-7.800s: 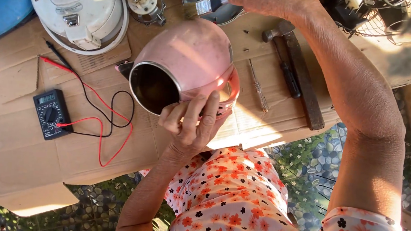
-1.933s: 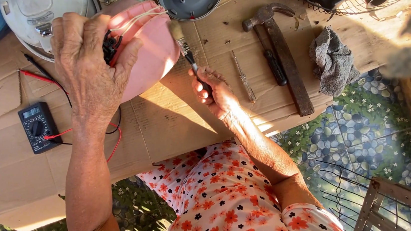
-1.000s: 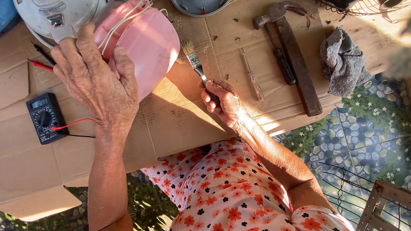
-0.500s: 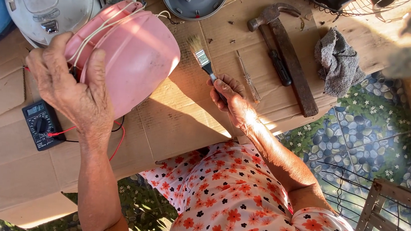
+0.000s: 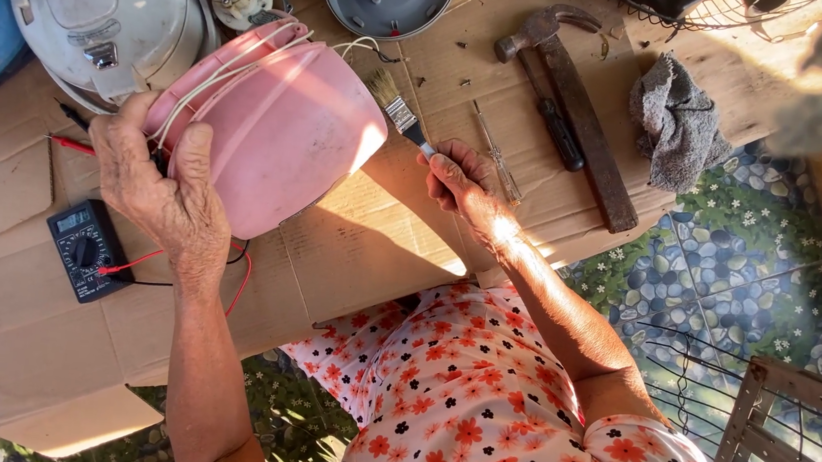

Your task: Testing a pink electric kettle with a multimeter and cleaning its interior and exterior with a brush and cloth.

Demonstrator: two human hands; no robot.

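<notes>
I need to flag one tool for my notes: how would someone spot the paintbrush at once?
Start at the pink appliance shell on the cardboard-covered table. Just past its rim, the right hand holds the paintbrush: the only tool there with tan bristles and a metal band.

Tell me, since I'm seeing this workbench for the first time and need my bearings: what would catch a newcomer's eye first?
The pink appliance shell stands out at upper centre, tipped on the cardboard-covered table and gripped at its wired rim by the left hand. The right hand holds a small paintbrush with its bristles close to the shell's side. A hammer lies to the right, and a black multimeter with red leads sits at lower left.
</notes>
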